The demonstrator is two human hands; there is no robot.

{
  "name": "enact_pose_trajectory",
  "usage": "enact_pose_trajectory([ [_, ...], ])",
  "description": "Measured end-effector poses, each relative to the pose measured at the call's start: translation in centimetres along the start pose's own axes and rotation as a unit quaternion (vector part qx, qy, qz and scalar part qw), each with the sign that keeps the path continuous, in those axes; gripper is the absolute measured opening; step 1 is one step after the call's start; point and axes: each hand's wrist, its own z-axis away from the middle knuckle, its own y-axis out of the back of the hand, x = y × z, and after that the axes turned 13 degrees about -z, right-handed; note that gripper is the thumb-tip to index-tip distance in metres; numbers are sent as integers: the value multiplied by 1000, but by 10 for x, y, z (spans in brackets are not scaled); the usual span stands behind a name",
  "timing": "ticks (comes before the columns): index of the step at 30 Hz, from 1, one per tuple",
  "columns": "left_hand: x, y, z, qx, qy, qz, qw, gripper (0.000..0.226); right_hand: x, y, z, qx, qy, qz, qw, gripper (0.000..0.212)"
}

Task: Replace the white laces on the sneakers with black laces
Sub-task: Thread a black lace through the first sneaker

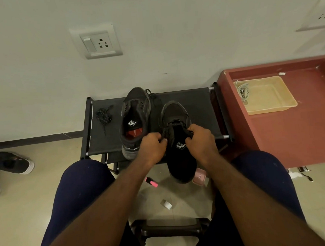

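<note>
Head view: held sneaker at black rack; white wall

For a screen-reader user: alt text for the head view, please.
Left hand and right hand pinch the black lace of a dark sneaker on a black rack. A second sneaker and spare black lace lie to its left; pale laces sit in a beige tray.

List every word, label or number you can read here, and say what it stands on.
"FOAM", upside down, its edge partly hidden: on the red patch inside the farther sneaker.
Farther insole logo, white, just above that patch: lettering too small to read.
Nearer insole logo, white, inside the nearer sneaker: blurred, unreadable.
Marks on the pink object on the floor: too blurred to read.
</note>
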Motion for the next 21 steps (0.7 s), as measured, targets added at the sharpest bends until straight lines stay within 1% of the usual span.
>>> enact_pose_trajectory([
  [4, -5, -6, 12, -43, 23, 21, 999, 24, -2, 0, -3, 11, -9, -18, 1000, 9],
  [7, -5, 8, 13, -61, 37, 27, 997, 26, -2, 0, -2, 7, -8, -19, 1000, 9],
  [9, -1, 20, 15, -29, 23, 24, 999, 32, -2, 0, -2, 6, -5, -13, 1000, 10],
  [12, 5, 32, 17, 11, 2, 82, 997, 31, -2, 0, -2, 4, -8, -10, 1000, 9],
  [15, 8, 35, 18, -2, 14, 138, 990, 28, -2, 0, -2, 12, -8, -19, 1000, 6],
  [17, 8, 34, 19, -18, 28, 162, 986, 31, -1, 0, -1, 23, -4, -26, 999, 6],
  [19, 9, 33, 19, -18, 28, 171, 985, 34, -1, -1, -1, 33, 1, -33, 999, 9],
  [21, 12, 34, 22, 0, 9, 164, 986, 31, -2, -3, -1, 43, 4, -42, 998, 7],
])
